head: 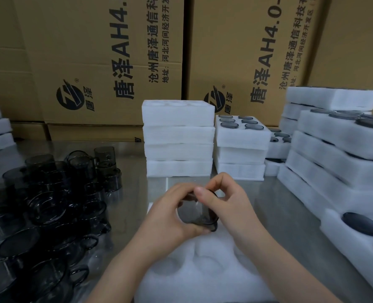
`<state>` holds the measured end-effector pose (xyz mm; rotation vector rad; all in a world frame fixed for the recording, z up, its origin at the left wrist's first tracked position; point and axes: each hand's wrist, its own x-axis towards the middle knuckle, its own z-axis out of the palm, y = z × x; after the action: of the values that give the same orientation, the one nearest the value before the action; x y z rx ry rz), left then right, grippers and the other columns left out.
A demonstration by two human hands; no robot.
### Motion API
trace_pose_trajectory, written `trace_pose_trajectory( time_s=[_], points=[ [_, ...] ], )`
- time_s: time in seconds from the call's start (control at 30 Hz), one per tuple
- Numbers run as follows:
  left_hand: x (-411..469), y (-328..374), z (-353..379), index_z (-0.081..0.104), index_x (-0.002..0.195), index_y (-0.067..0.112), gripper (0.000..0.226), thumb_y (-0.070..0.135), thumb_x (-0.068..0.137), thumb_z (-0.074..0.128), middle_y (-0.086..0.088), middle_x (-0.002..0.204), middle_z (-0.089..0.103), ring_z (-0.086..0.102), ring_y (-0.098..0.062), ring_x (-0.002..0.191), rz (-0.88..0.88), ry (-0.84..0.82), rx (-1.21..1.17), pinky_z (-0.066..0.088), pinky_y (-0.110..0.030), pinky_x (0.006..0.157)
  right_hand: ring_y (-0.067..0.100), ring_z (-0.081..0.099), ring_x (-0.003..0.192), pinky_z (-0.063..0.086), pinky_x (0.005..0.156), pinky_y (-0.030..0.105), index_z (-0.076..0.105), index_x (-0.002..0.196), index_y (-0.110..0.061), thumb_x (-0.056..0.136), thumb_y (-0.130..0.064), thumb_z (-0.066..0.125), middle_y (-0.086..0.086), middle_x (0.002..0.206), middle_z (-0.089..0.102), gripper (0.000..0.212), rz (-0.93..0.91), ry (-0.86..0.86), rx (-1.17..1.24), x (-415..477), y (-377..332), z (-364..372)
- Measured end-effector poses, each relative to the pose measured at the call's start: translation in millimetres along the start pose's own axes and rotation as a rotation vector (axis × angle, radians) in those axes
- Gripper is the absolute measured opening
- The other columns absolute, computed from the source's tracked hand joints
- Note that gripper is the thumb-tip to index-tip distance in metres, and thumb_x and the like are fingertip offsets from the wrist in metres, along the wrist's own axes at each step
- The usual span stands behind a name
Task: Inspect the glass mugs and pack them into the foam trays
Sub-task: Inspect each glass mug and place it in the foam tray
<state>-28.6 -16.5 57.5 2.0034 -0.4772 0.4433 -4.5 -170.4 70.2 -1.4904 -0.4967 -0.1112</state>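
Smoky grey glass is sitting between both hands: one mug (197, 213) is being held over the far end of a white foam tray (203, 272), which is lying at the near edge of the steel bench (133, 189). I cannot tell whether the mug is touching the foam. The left hand (170, 212) is cupping the mug from the left, with its fingers curling round the wall and its thumb underneath. The right hand (227, 206) is gripping from the other side, laying its thumb across the rim while its fingers are arching over the far side. The mug is tilting so that its mouth is facing the person. Round pockets are showing as soft hollows in the tray below the wrists. Along the left side of the bench a crowd of loose mugs (50, 204) is standing and lying packed together, many of them touching. Towards the far edge, straight ahead, a stack of empty trays (178, 138) is rising four high. Just beside it on the right, a lower stack (240, 141) is carrying mugs in its top tray. More filled trays (334, 154) are piling up in steps along the right side, and one tray (356, 224) near the right edge is showing dark mug bottoms in its pockets. Printed cardboard boxes (93, 62) are standing as a wall behind the bench.
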Motion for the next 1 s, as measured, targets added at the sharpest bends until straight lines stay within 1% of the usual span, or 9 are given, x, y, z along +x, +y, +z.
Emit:
trace_pose_trajectory(
  time_s=[0.17, 0.23, 0.33, 0.43, 0.53, 0.6, 0.7, 0.87, 1.0],
  points=[
    [0, 3, -1, 0.060, 0.121, 0.037, 0.066, 0.034, 0.060, 0.085, 0.017, 0.116, 0.066, 0.060, -0.003, 0.111, -0.019, -0.037, -0.098, 0.045, -0.017, 0.094, 0.016, 0.060, 0.071, 0.045, 0.059, 0.025, 0.067, 0.080, -0.019, 0.076, -0.037, 0.071, 0.004, 0.079, 0.066, 0.019, 0.128, 0.006, 0.128, 4, -2, -6],
    [1, 3, -1, 0.061, 0.120, 0.032, 0.062, 0.032, 0.062, 0.083, 0.016, 0.114, 0.068, 0.062, -0.003, 0.109, -0.042, -0.015, -0.160, 0.046, -0.015, 0.091, 0.022, 0.064, 0.072, 0.047, 0.053, 0.026, 0.069, 0.100, -0.006, 0.081, -0.028, 0.064, 0.016, 0.090, 0.069, 0.030, 0.240, -0.070, 0.298, 6, -2, -9],
    [2, 0, -4, 0.063, 0.115, 0.027, 0.056, 0.033, 0.063, 0.080, 0.012, 0.109, 0.071, 0.065, -0.005, 0.104, -0.088, 0.053, -0.259, 0.048, -0.019, 0.089, 0.029, 0.060, 0.089, 0.049, 0.063, 0.028, 0.063, 0.123, -0.002, 0.085, -0.012, 0.058, 0.023, 0.112, 0.066, 0.039, 0.306, -0.200, 0.444, 9, -4, -14],
    [2, -2, -5, 0.064, 0.114, 0.024, 0.056, 0.036, 0.061, 0.079, 0.006, 0.108, 0.072, 0.067, -0.011, 0.105, -0.113, 0.077, -0.304, 0.050, -0.034, 0.094, 0.029, 0.056, 0.093, 0.048, 0.069, 0.028, 0.061, 0.126, -0.003, 0.079, 0.000, 0.069, 0.022, 0.118, 0.062, 0.047, 0.291, -0.291, 0.457, 9, -2, -15],
    [2, -1, -3, 0.064, 0.115, 0.023, 0.053, 0.024, 0.064, 0.080, 0.008, 0.108, 0.072, 0.066, -0.010, 0.105, -0.089, 0.063, -0.233, 0.050, -0.033, 0.094, 0.033, 0.060, 0.095, 0.048, 0.076, 0.038, 0.059, 0.121, -0.001, 0.068, 0.000, 0.074, 0.031, 0.125, 0.055, 0.055, 0.297, -0.223, 0.383, 8, 3, -12],
    [1, 0, -2, 0.065, 0.115, 0.023, 0.054, 0.021, 0.064, 0.081, 0.008, 0.108, 0.072, 0.065, -0.010, 0.106, -0.074, 0.042, -0.196, 0.050, -0.033, 0.096, 0.030, 0.064, 0.089, 0.051, 0.070, 0.036, 0.058, 0.115, 0.000, 0.062, -0.002, 0.080, 0.028, 0.118, 0.057, 0.057, 0.288, -0.162, 0.362, 7, 4, -9],
    [1, 1, -2, 0.064, 0.114, 0.027, 0.057, 0.022, 0.060, 0.083, 0.012, 0.108, 0.071, 0.064, -0.009, 0.107, -0.053, 0.013, -0.140, 0.049, -0.034, 0.098, 0.016, 0.063, 0.066, 0.047, 0.052, 0.025, 0.060, 0.098, -0.007, 0.054, -0.021, 0.088, 0.011, 0.095, 0.065, 0.054, 0.236, -0.088, 0.242, 4, 4, -4],
    [-1, 0, -1, 0.062, 0.112, 0.037, 0.058, 0.026, 0.060, 0.084, 0.019, 0.108, 0.068, 0.062, -0.001, 0.106, -0.018, 0.004, -0.069, 0.046, -0.018, 0.092, 0.004, 0.059, 0.055, 0.044, 0.050, 0.016, 0.061, 0.081, -0.011, 0.073, -0.032, 0.083, -0.006, 0.066, 0.065, 0.032, 0.103, 0.037, 0.020, 3, 1, -4],
    [-1, -1, 0, 0.060, 0.115, 0.036, 0.060, 0.033, 0.060, 0.084, 0.020, 0.110, 0.067, 0.061, 0.000, 0.108, -0.004, -0.006, -0.062, 0.046, -0.019, 0.092, 0.010, 0.051, 0.052, 0.041, 0.047, 0.021, 0.060, 0.069, -0.016, 0.093, -0.021, 0.062, -0.002, 0.058, 0.058, 0.025, 0.073, 0.113, 0.020, 4, 2, -3]
  ],
)
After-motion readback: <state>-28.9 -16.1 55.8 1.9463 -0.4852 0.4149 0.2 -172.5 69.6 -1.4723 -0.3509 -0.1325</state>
